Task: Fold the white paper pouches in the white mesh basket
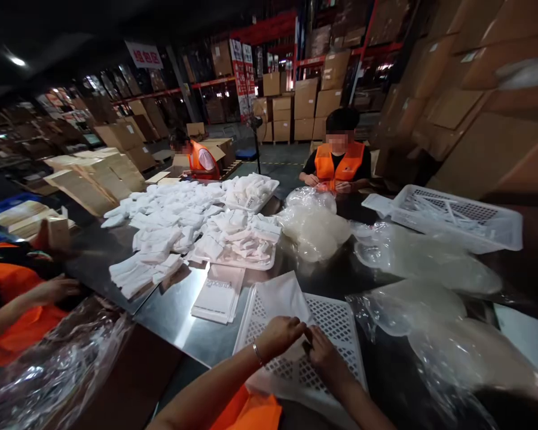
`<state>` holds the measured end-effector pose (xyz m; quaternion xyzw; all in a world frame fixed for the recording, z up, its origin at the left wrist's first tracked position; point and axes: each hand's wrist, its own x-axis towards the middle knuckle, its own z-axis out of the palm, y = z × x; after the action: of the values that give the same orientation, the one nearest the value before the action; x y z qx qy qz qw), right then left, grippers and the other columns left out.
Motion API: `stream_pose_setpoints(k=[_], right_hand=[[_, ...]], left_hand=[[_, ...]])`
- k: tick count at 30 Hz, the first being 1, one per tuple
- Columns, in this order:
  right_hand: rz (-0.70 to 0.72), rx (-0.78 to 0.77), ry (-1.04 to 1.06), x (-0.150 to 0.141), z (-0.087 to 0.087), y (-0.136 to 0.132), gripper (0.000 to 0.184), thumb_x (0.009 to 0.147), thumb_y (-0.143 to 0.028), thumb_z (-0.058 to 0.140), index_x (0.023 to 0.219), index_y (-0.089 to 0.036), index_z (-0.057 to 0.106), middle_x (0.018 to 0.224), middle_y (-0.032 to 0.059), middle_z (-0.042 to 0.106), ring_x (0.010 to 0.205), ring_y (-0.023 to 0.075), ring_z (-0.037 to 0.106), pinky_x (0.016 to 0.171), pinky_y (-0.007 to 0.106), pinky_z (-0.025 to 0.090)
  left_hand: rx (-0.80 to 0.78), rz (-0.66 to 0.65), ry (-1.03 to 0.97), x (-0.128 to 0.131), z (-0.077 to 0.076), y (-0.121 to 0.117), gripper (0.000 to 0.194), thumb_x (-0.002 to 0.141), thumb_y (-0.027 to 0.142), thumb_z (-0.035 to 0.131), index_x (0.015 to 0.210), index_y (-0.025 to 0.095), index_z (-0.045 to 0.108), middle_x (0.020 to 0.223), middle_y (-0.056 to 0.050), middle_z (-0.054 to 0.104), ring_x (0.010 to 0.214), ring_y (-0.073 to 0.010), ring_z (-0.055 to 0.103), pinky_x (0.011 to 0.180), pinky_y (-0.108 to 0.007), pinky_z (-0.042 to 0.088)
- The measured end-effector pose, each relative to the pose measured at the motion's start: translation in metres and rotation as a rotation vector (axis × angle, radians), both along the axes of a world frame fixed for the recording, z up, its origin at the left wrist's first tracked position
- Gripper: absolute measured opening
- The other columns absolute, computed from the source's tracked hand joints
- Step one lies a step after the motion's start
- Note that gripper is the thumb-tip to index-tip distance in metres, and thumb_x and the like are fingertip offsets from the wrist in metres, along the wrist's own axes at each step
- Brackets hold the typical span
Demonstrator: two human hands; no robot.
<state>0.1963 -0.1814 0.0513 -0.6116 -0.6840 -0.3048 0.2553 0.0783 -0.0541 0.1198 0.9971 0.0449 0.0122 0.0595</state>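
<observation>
My left hand [280, 335], with a bracelet at the wrist, has its fingers pinched together over a white plastic basket [341, 313]. My right hand [325, 353] meets it fingertip to fingertip. Between and behind them is a thin flat white bag [284, 297], whose near edge both hands grip; my fingers hide part of it. A stack of flat white printed bags [218, 294] lies just left of the basket. Beyond it stands a tray [269, 263] heaped with small white packets.
A pile of white packets [170, 203] spreads over the metal table. Clear plastic bags of pale round items [316, 230] lie to the right, near another white basket [506, 230]. Co-workers in orange vests [341, 164] sit across and at left. A plastic-lined carton [63, 352] stands left.
</observation>
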Motion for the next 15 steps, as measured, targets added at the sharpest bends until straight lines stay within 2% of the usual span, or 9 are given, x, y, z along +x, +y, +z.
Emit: stream_pose_setpoints(k=[4,9,11,13,15], right_hand=[[-0.055,-0.033,0.046,0.007,-0.008,0.002,0.034,0.085,0.001,0.035,0.072,-0.015,0.062,0.089,0.0095,0.070,0.090,0.0210,0.066,0.085,0.038,0.057],[-0.216,-0.110,0.056,-0.002,-0.001,0.003,0.031,0.080,0.003,0.038,0.078,-0.015,0.063,0.088,0.0114,0.067,0.089,0.0235,0.064,0.085,0.038,0.056],[-0.279,-0.152,0.074,-0.013,0.002,0.007,0.029,0.080,0.002,0.040,0.075,-0.016,0.062,0.080,0.0102,0.064,0.082,0.0243,0.063,0.083,0.041,0.056],[-0.296,-0.171,0.092,-0.023,0.004,0.015,0.031,0.079,0.002,0.039,0.077,-0.016,0.063,0.078,0.0097,0.063,0.080,0.0247,0.062,0.082,0.042,0.056],[-0.265,-0.154,0.135,-0.028,0.004,0.026,0.038,0.077,0.004,0.034,0.086,-0.016,0.065,0.085,0.0105,0.064,0.085,0.0254,0.063,0.083,0.039,0.056]], left_hand=[[-0.006,0.202,-0.022,-0.009,0.003,0.008,0.017,0.089,0.007,0.046,0.098,0.019,0.055,0.093,-0.004,0.063,0.081,-0.0186,0.059,0.065,-0.027,0.041],[-0.143,0.642,-0.035,-0.030,-0.012,0.002,0.018,0.086,0.006,0.045,0.095,0.017,0.055,0.090,-0.006,0.065,0.079,-0.0175,0.062,0.064,-0.026,0.042],[-0.183,0.692,-0.031,-0.031,-0.020,-0.008,0.021,0.086,0.003,0.042,0.095,0.017,0.055,0.083,-0.005,0.066,0.075,-0.0169,0.063,0.061,-0.025,0.042],[-0.187,0.668,-0.035,-0.029,-0.025,-0.017,0.024,0.085,0.001,0.040,0.093,0.018,0.055,0.081,-0.005,0.066,0.075,-0.0166,0.063,0.061,-0.025,0.042],[-0.182,0.621,-0.058,-0.025,-0.026,-0.022,0.024,0.085,0.002,0.040,0.093,0.019,0.055,0.085,-0.005,0.067,0.077,-0.0170,0.064,0.061,-0.025,0.042]])
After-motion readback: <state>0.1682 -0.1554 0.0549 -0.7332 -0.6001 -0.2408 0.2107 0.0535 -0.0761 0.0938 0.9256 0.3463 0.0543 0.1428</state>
